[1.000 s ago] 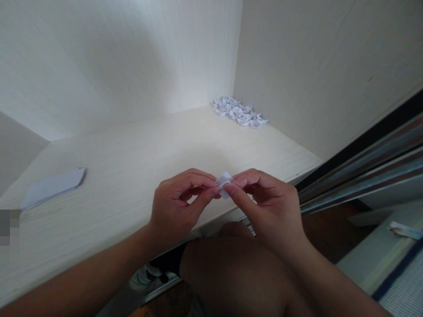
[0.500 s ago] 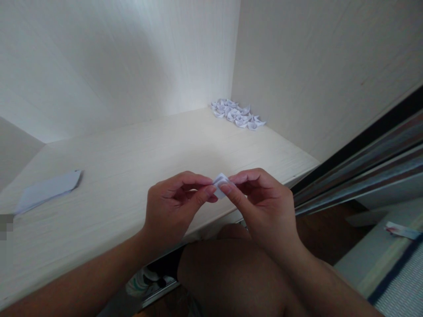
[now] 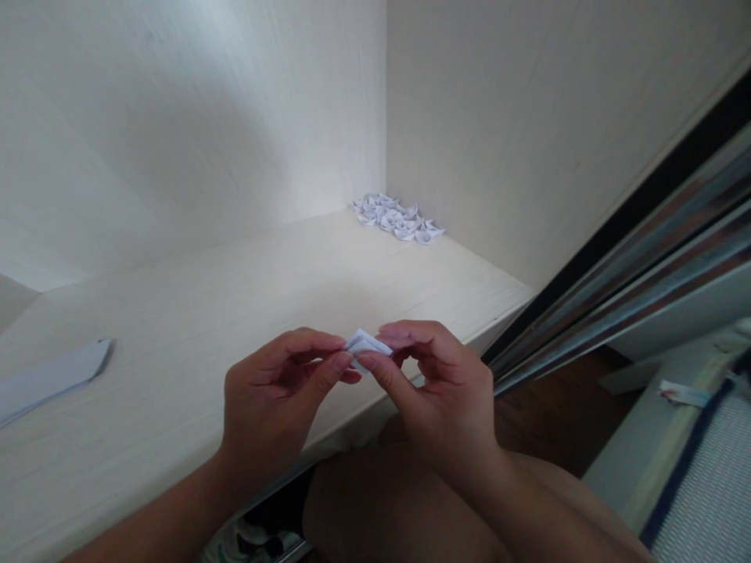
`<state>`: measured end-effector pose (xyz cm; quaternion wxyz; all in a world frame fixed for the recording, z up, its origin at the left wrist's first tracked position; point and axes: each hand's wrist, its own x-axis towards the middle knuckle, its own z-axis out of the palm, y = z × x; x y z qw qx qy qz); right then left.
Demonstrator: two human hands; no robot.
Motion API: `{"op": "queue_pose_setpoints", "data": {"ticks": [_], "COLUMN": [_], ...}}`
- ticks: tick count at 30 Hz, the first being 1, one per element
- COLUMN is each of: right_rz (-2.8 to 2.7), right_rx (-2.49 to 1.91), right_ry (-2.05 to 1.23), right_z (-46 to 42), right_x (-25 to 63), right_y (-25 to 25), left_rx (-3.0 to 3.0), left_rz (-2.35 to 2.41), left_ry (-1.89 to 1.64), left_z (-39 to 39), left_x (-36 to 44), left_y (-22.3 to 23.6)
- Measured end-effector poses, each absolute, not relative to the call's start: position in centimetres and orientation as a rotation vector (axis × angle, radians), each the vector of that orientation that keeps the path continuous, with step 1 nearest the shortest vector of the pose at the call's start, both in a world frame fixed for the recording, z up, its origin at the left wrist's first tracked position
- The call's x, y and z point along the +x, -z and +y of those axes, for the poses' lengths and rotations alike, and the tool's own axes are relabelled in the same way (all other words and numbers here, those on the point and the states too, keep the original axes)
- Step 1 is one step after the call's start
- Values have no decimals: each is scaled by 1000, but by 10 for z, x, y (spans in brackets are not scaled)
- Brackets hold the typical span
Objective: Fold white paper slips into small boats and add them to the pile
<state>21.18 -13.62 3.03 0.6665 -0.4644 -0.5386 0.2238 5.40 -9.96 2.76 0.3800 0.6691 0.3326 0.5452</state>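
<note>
A small folded piece of white paper is pinched between the fingertips of both my hands, just above the front edge of a pale wooden shelf. My left hand grips its left end with thumb and forefinger. On the right end my right hand is closed the same way. A heap of several small folded white paper pieces lies in the far right corner of the shelf. A strip of white paper lies flat at the shelf's left.
Pale panels wall the shelf at the back and right. A metal sliding-door rail runs diagonally at the right. My bare knee sits below the hands. A mat with a dark border lies lower right.
The view has shifted, so everything sits further left and lower in frame. The folded paper has turned flatter between my fingertips; both hands keep their pinch.
</note>
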Motion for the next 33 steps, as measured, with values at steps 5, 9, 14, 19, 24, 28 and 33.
{"op": "queue_pose_setpoints", "data": {"ticks": [5, 9, 14, 19, 24, 28, 33], "right_rz": [-1361, -1372, -1400, -1356, -1352, -1309, -1214], "right_rx": [-1044, -1035, -1035, -1024, -1052, -1091, -1085], "right_ry": [-386, -395, -425, -567, -654, -755, -827], "right_z": [-139, -139, -139, -136, -134, -134, -134], "right_x": [216, 220, 223, 223, 225, 224, 221], "right_y": [-34, -34, -34, -33, -31, -31, -30], "left_rx": [1681, 1643, 1715, 1771, 1806, 1791, 1753], "left_rz": [804, 801, 786, 788, 764, 751, 781], "left_ry": [-1376, -1378, -1411, -1396, -1374, -1372, -1340], "left_z": [-99, -100, -101, -100, -99, -98, -98], "left_x": [53, 54, 53, 53, 55, 56, 56], "left_y": [-27, -27, -26, -25, -29, -29, -30]}}
